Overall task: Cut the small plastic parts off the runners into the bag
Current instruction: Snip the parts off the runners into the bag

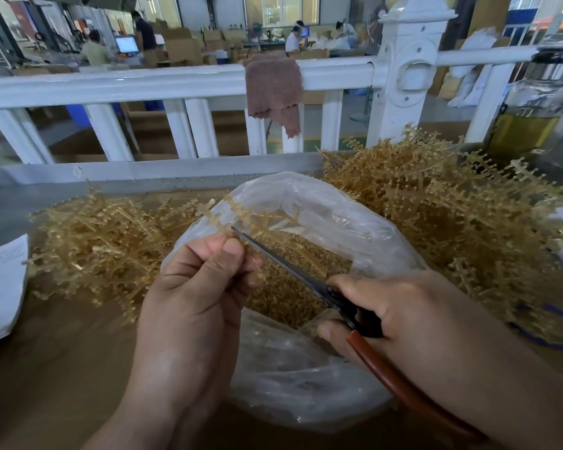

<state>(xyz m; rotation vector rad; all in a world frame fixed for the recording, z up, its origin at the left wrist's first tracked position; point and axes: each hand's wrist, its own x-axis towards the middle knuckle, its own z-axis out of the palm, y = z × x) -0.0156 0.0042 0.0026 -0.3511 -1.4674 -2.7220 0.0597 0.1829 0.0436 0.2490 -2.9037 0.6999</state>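
Observation:
My left hand (195, 287) pinches an amber plastic runner (241, 217) by its near end and holds it over the mouth of a clear plastic bag (322, 209). My right hand (400, 310) grips scissors (293, 271) with red-brown handles. Their blades lie along the runner, the tip close to my left fingertips. Inside the bag lies a heap of small amber cut parts (283, 300). A big pile of runners (452, 219) rises to the right of the bag. A flatter pile of runners (95, 245) lies to its left.
A white railing (176, 82) with a brown cloth (273, 89) draped over it runs along the far edge of the brown table (62, 368). A glass jar (533, 105) of yellowish liquid stands at the right. White paper (0, 287) lies at the left edge. People work far behind.

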